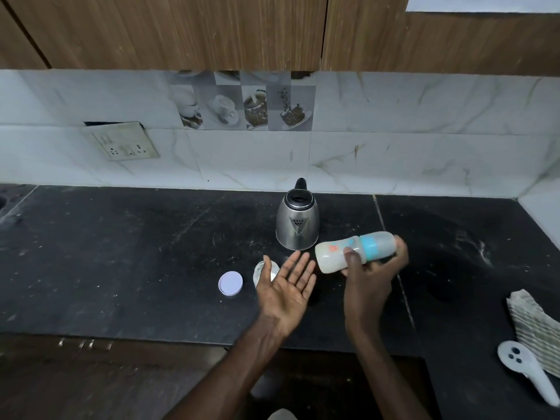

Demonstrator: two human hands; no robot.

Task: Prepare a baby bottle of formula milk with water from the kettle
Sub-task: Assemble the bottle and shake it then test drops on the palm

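My right hand (pixel 374 269) grips a baby bottle (pixel 333 256) filled with milky white liquid, lying almost sideways in the air, its blue collar and capped top pointing right. My left hand (pixel 286 281) is open, palm up, just left of the bottle's base and not touching it. A steel kettle (pixel 297 224) with its lid open stands on the black counter (pixel 136 253) behind the hands. A small clear jar (pixel 261 269) sits partly hidden behind my left hand, and its white lid (pixel 230 283) lies flat to the left of it.
A striped cloth (pixel 533 325) and a white handled tool (pixel 525 368) lie at the counter's right edge. A wall socket (pixel 125 145) is set in the marble backsplash at left. Wooden cabinets hang overhead.
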